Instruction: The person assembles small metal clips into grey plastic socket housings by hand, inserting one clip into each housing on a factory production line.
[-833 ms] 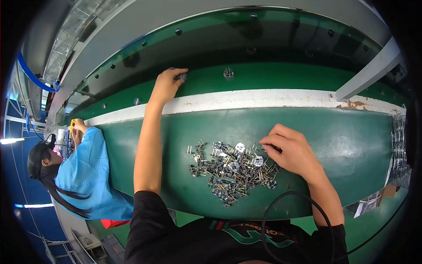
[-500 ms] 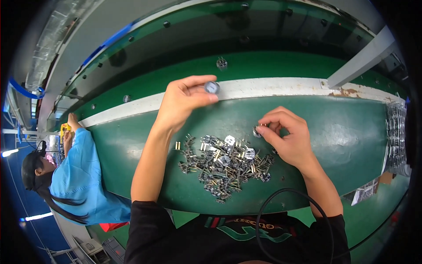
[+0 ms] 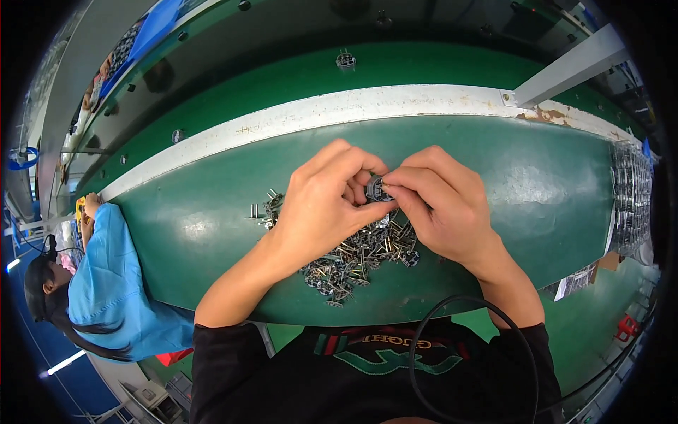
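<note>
In front of my chest both hands meet over the table. My left hand (image 3: 325,198) pinches a small round dark-grey housing (image 3: 376,189) between thumb and fingers, its ribbed open side facing up. At the housing's right edge, the thumb and forefinger of my right hand (image 3: 445,201) press together on a small pinned part that is mostly hidden by the fingertips. Whether that part sits inside the housing, I cannot tell. Below my hands lies a loose pile of small pinned parts (image 3: 342,265), dark with metal prongs, partly covered by my left hand.
A white rail (image 3: 304,106) borders the green table (image 3: 522,184) at its far side. Beyond it, a round pinned piece (image 3: 345,61) sits on a green belt. Stacked clear trays (image 3: 631,198) stand at right. A co-worker in blue (image 3: 113,290) sits left. A black cable (image 3: 417,339) loops nearby.
My left hand has come down and right with the round housing. My right hand has moved slightly left and up, so both hands now meet at it; they were apart before.
</note>
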The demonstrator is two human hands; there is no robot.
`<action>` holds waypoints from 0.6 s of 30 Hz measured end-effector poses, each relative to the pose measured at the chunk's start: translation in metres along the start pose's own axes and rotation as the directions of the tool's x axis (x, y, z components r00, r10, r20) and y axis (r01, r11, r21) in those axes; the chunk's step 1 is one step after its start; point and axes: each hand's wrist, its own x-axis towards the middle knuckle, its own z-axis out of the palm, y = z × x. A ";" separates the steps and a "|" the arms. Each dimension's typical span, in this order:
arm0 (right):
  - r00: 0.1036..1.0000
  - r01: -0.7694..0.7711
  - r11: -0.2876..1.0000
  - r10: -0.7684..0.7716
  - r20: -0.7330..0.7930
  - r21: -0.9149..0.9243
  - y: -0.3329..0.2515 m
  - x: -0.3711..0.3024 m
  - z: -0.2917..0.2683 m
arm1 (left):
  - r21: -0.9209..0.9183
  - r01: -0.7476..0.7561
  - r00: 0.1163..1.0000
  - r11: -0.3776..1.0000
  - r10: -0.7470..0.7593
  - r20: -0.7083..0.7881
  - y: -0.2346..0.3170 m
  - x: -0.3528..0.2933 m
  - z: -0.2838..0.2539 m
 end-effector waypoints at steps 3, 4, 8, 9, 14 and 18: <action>1.000 -0.018 1.000 0.017 -0.021 -0.020 -0.003 -0.002 0.003 | -0.006 0.062 0.998 0.998 -0.062 0.016 0.003 -0.003 0.001; 1.000 -0.020 1.000 0.019 -0.021 -0.019 -0.003 -0.004 0.005 | -0.026 0.079 0.997 0.997 -0.078 0.029 0.003 -0.003 0.000; 0.998 -0.037 0.999 0.038 -0.044 0.026 -0.001 -0.010 0.007 | -0.249 0.189 0.980 0.950 -0.166 0.111 0.000 -0.005 -0.003; 0.998 -0.027 0.999 0.028 -0.053 0.021 -0.001 -0.010 0.006 | -0.250 0.188 0.980 0.950 -0.164 0.114 0.002 -0.003 -0.005; 0.991 -0.131 0.983 0.130 0.018 0.132 0.008 -0.004 -0.005 | -0.509 0.343 0.939 0.789 -0.278 0.201 -0.011 0.009 -0.012; 0.871 -0.357 0.933 0.312 0.380 0.053 0.029 0.010 -0.051 | -0.190 0.211 0.968 0.959 -0.232 -0.097 -0.045 0.030 -0.035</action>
